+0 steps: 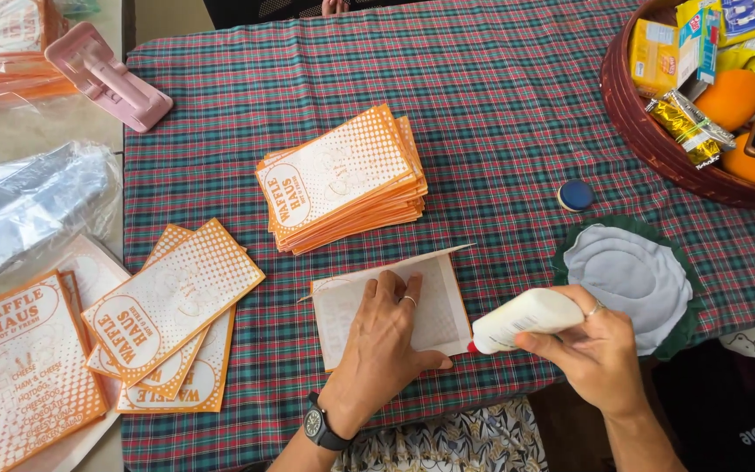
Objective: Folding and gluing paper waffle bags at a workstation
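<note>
Left hand [382, 336] lies flat, fingers spread, pinning the white paper bag [391, 310] near the surface's near edge, flap lifted along its far side. Right hand [600, 350] has its fingers clamped round the white glue bottle [522, 319], long axis lying almost level, red tip pointing left at the bag's right edge.

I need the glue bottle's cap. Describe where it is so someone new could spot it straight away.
Start at the brown woven basket at the far right of the plaid tablecloth. Just below its rim, left of the round white and green cloth pad, lies the cap. It is the only small, round, dark blue thing on the cloth, apart from the white bottle in the right hand.
</note>
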